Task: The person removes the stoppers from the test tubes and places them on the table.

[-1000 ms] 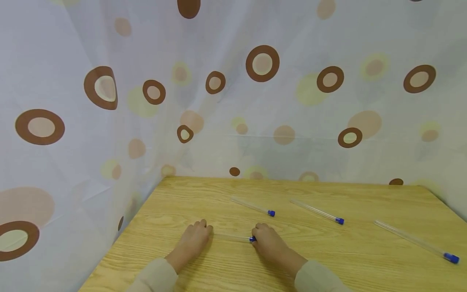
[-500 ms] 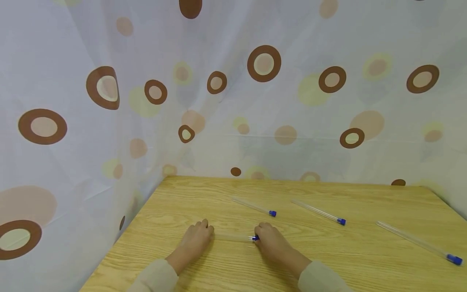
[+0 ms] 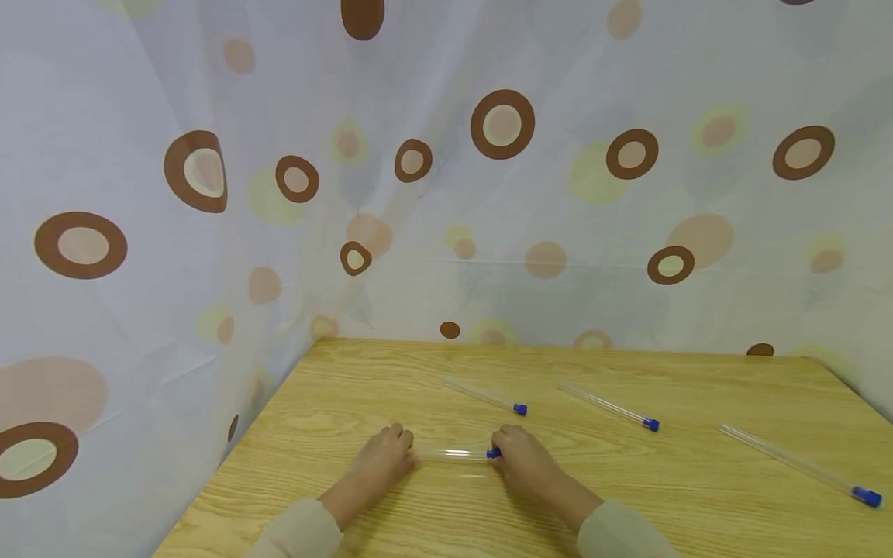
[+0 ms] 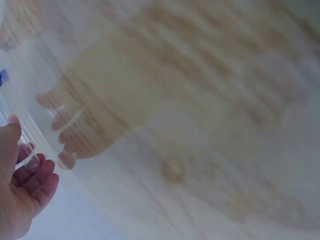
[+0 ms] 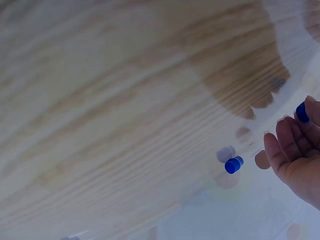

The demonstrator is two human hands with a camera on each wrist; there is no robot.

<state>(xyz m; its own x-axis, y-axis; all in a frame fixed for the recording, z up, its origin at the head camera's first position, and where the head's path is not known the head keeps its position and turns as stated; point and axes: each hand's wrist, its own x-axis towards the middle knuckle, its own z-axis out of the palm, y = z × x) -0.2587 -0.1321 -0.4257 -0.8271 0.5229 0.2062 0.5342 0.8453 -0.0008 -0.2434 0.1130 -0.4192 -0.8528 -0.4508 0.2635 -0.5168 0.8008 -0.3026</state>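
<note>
A clear test tube [image 3: 456, 454] with a blue cap [image 3: 494, 452] lies level between my two hands, just over the table. My left hand [image 3: 385, 456] grips its clear end, where the fingers hide the tip. In the left wrist view, thumb and fingers of that hand [image 4: 25, 175] close around the see-through tube. My right hand [image 3: 525, 459] pinches the capped end. The right wrist view has the blue cap [image 5: 302, 112] between the thumb and fingers of this hand [image 5: 300, 155].
Behind my hands lie two more capped tubes, one near the middle [image 3: 481, 394] and one farther right [image 3: 607, 404]. Another tube [image 3: 795, 461] rests at the right. The wooden table [image 3: 363, 372] meets a dotted curtain [image 3: 418, 294] at its back and left side.
Both hands have shifted slightly right with the tube. A bright reflection now shows on the wood below it, and the tube appears a little raised. The other tubes stay put.
</note>
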